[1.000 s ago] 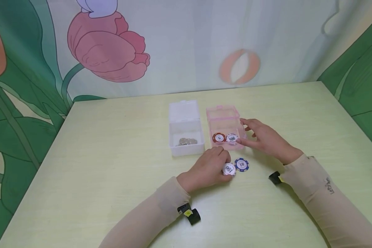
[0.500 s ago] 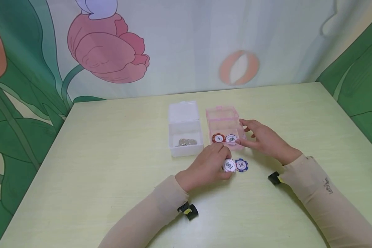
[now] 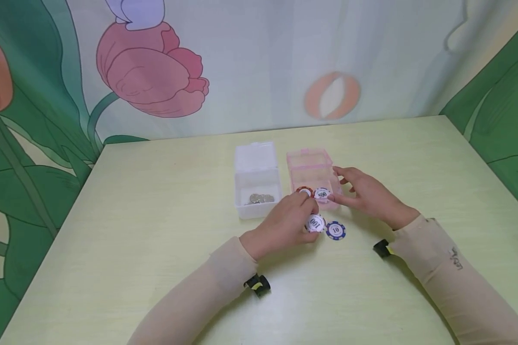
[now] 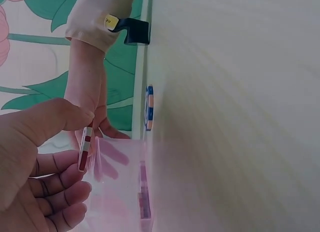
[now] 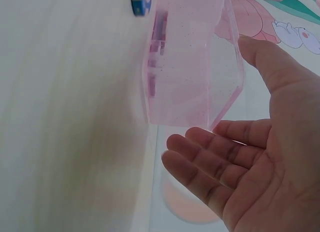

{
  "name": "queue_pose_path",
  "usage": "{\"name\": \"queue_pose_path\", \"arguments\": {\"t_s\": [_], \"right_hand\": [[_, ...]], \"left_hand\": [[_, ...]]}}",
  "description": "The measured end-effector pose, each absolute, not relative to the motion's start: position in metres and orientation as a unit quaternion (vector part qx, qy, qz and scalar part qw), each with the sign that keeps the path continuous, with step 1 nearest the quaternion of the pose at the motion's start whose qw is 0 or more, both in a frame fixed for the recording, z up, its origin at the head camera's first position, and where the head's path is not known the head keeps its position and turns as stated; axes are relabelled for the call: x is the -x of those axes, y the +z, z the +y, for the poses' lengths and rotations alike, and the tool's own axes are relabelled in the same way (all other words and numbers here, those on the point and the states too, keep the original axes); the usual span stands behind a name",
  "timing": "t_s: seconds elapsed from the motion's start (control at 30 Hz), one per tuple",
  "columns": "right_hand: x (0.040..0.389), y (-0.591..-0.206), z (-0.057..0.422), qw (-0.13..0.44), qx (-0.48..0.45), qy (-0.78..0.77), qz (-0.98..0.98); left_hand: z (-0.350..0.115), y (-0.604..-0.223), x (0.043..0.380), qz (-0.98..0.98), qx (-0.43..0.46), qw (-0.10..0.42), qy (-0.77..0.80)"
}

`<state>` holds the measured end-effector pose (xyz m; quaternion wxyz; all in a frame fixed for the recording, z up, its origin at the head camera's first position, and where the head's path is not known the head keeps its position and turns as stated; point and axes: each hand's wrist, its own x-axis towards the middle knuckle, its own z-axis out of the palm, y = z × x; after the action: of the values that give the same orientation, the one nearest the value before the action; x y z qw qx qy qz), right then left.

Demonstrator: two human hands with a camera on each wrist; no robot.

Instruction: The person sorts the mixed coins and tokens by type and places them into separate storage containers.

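Note:
In the head view, my left hand [image 3: 285, 219] pinches a white poker chip marked 100 [image 3: 315, 223] just in front of the open pink plastic box [image 3: 309, 172]. The left wrist view shows this chip [image 4: 85, 147] edge-on between thumb and fingers. My right hand [image 3: 373, 196] holds the box's right side, thumb at the near corner and index finger farther back; its other fingers hang loose. Inside lie a red chip [image 3: 302, 189], partly hidden by the left hand, and a white 500 chip [image 3: 322, 193]. A blue 10 chip [image 3: 336, 231] lies on the table before the box.
Left of the pink box stands an open white translucent box [image 3: 259, 211] with several silvery coins [image 3: 261, 198] in it. Both boxes rest on a pale wooden table [image 3: 155, 201]. Behind it hangs a curtain [image 3: 250, 72] with printed flowers.
My left hand has lifted the 100 chip away from the blue chip, up and leftward toward the pink box, and now partly covers the red chip. The right hand stays put.

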<state>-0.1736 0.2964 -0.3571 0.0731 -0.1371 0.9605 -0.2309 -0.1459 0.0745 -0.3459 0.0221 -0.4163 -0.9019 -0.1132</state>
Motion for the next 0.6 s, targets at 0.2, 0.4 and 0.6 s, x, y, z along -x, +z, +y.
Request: {"name": "queue_pose_path", "arguments": {"t_s": [0.2, 0.4, 0.6], "right_hand": [[0.174, -0.358, 0.297, 0.073, 0.132, -0.225, 0.963], [0.174, -0.359, 0.297, 0.07, 0.136, -0.224, 0.962], [0.176, -0.36, 0.297, 0.067, 0.137, -0.223, 0.963]], "left_hand": [[0.072, -0.338, 0.153, -0.906, 0.405, 0.015, -0.118], [0.071, -0.329, 0.164, -0.905, 0.405, 0.039, -0.121], [0.071, -0.323, 0.174, -0.91, 0.397, 0.047, -0.112]]}}
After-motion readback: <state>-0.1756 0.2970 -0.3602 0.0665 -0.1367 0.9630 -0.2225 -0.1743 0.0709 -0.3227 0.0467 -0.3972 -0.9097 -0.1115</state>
